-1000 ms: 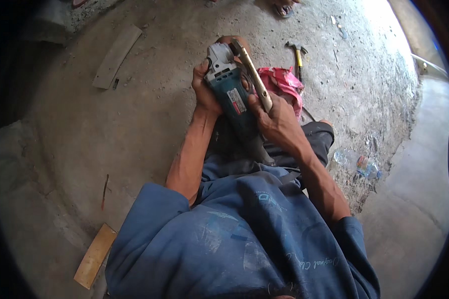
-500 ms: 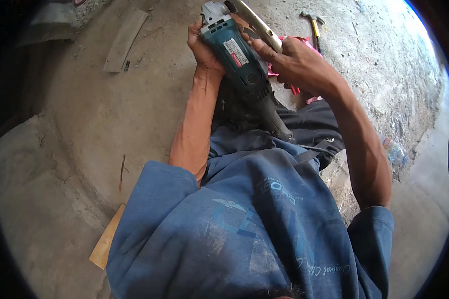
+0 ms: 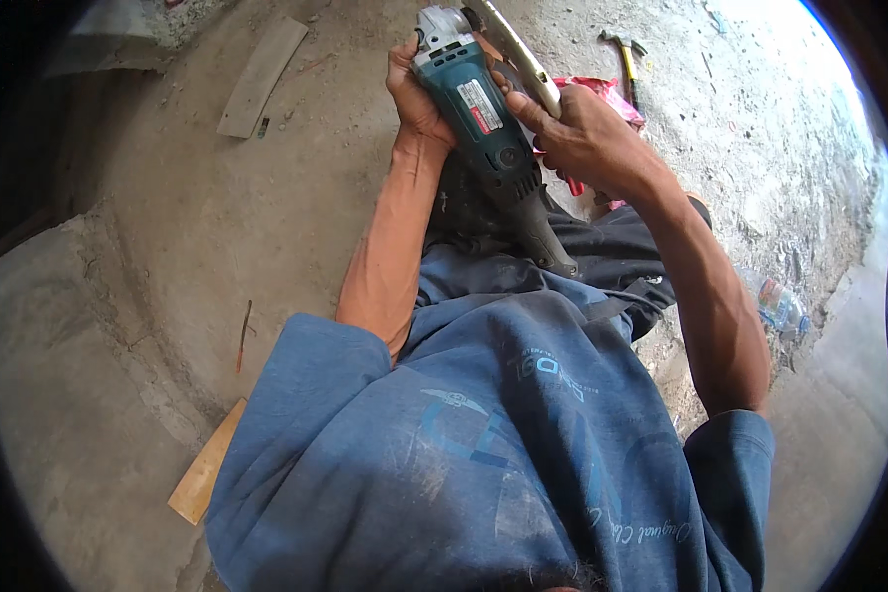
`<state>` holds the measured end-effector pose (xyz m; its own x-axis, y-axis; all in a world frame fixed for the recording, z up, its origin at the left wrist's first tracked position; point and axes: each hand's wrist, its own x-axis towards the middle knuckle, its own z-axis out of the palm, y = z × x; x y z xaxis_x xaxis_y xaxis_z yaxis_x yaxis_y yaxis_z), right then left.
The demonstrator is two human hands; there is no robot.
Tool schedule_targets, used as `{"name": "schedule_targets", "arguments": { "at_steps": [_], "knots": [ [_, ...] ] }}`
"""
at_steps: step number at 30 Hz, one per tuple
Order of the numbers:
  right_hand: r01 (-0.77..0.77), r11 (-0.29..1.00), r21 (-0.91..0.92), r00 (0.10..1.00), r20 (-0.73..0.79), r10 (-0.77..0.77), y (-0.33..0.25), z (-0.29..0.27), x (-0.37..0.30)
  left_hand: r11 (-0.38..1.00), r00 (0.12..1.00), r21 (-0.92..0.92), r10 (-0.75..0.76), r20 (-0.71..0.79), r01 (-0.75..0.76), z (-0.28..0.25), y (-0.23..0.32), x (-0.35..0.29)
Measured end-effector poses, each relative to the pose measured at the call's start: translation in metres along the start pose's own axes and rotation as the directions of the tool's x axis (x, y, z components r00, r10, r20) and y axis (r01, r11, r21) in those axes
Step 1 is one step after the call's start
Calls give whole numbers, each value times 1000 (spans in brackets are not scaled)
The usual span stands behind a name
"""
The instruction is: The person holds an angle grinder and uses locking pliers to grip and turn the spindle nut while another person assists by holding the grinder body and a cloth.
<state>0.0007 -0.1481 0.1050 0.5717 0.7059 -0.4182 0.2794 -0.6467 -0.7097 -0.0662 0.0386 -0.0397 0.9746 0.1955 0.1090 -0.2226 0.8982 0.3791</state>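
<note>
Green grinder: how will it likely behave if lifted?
The green grinder is probably heavy for its size, given its metallic head and thick casing. That casing looks hard, so it should stay stiff. The left hand grips near the head, so the rear handle may dip.

We saw a rough, dusty concrete floor, brownish at left, paler and grittier at right, where bright light washed its upper edge; a dark recess lay at far left.
</note>
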Motion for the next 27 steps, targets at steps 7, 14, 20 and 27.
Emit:
{"name": "schedule_targets", "arguments": {
  "at_steps": [7,14,20,27],
  "knots": [
    [-10,1000,2,999,52,10,14,4,3,1000,988,10,23,-152,-22,22,-7,-2],
    [-76,996,48,993,-82,80,9,14,-8,999,989,-4,33,-142,-34,30,-10,-7],
    [-19,996,84,992,-123,29,11,10,-29,997,989,-57,38,-142,-47,78,-8,-19],
    [-84,953,292,980,-148,132,5,1,-73,959,982,253,157,-104,-127,139,0,-30]
  ]
}}
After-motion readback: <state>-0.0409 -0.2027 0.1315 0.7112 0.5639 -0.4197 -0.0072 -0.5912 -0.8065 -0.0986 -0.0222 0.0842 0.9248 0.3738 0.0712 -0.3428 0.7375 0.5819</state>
